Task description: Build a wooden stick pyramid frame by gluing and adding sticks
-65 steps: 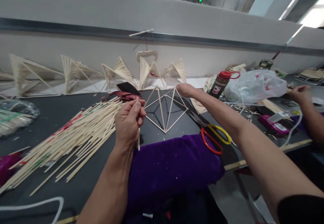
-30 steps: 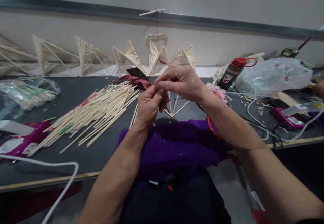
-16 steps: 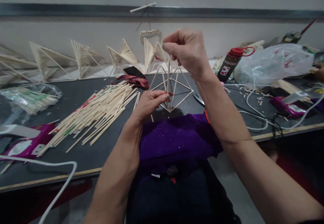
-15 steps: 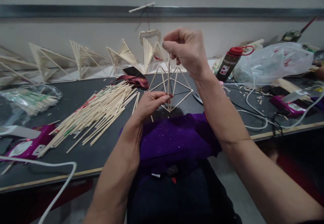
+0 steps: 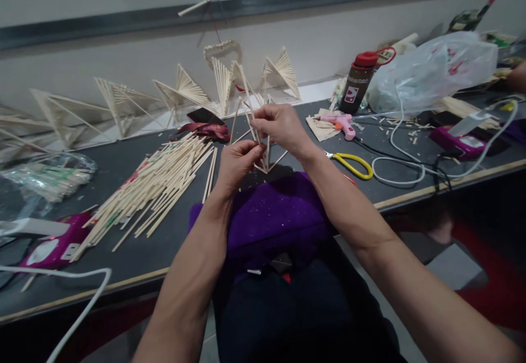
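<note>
A thin wooden stick (image 5: 245, 82) stands tilted between my two hands, its upper end rising above my fingers. My right hand (image 5: 285, 127) is closed, pinching the stick partway along. Just below and to the left, my left hand (image 5: 239, 166) pinches near the stick's lower end; the fingertips partly hide that end. Around and behind my hands stands an open frame of glued-looking sticks (image 5: 280, 159), with one corner on the table toward me. My hands cover much of this frame. A purple cloth (image 5: 279, 215) lies in front of it at the table edge.
Left lies a pile of loose sticks (image 5: 156, 188). Right are a pink glue gun (image 5: 344, 124), yellow-handled pliers or cutters (image 5: 354, 166), a dark bottle (image 5: 356, 84), a plastic bag (image 5: 435, 75) and white cables (image 5: 396, 182). Fan-shaped stick models (image 5: 191, 90) line the wall.
My right hand has come down from the stick's top to near my left hand. The stick now leans left at the top. The view has tilted, uncovering the glue gun and yellow handles.
</note>
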Demonstrator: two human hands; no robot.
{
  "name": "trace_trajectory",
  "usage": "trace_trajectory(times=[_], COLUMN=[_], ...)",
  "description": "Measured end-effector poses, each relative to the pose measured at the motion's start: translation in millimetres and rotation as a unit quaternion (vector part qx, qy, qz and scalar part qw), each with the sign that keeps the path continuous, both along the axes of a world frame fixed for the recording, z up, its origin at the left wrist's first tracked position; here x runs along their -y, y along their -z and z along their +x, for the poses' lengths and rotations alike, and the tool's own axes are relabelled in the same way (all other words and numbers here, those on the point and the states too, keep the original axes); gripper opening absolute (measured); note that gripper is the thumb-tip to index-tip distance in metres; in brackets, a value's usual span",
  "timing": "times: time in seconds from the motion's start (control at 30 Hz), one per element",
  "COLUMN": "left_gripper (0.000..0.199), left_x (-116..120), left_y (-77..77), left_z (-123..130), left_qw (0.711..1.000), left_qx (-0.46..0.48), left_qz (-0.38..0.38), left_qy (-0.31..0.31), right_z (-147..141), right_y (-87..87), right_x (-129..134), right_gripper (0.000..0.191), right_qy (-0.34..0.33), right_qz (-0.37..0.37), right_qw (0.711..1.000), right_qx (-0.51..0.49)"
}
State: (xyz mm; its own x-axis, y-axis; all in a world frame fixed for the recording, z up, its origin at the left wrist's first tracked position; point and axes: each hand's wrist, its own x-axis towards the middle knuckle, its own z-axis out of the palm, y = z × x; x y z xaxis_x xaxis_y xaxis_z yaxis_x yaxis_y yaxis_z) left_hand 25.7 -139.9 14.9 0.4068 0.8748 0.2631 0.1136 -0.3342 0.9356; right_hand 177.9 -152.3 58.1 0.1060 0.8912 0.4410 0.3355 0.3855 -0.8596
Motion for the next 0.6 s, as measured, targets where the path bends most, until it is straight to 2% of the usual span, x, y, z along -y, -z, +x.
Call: trace_trajectory(times=[0.1, 0.23, 0.4, 0.5, 0.6], left_gripper=[0.023, 0.029, 0.032, 0.028, 0.021], left_x=[-3.5, -13.7, -18.1, -21.3, -37.0], left_y=[-2.5, -5.1, 3.1, 5.6, -2.4], left_z=[-3.9, -11.5, -9.6, -8.9, -10.9], left_qw=[1.000, 0.996, 0.993, 0.991, 0.984], left_qx=[0.004, 0.030, 0.009, 0.036, 0.056], left_qz=[-0.014, -0.053, -0.079, -0.043, 0.030], left_qy=[-0.014, -0.066, -0.087, -0.121, -0.165], right_z=[3.8, 15.0, 20.7, 16.7, 10.7], right_y=[6.8, 9.0, 11.4, 14.0, 17.2], right_x=[4.6, 4.9, 3.4, 4.0, 4.4], right_gripper=[0.014, 0.021, 0.016, 0.019, 0.013], right_qy=[0.014, 0.048, 0.087, 0.114, 0.113], right_qz=[0.000, 0.008, -0.025, -0.045, -0.046], right_qw=[1.000, 0.999, 0.995, 0.991, 0.987], right_qx=[-0.005, -0.016, 0.028, 0.061, 0.104])
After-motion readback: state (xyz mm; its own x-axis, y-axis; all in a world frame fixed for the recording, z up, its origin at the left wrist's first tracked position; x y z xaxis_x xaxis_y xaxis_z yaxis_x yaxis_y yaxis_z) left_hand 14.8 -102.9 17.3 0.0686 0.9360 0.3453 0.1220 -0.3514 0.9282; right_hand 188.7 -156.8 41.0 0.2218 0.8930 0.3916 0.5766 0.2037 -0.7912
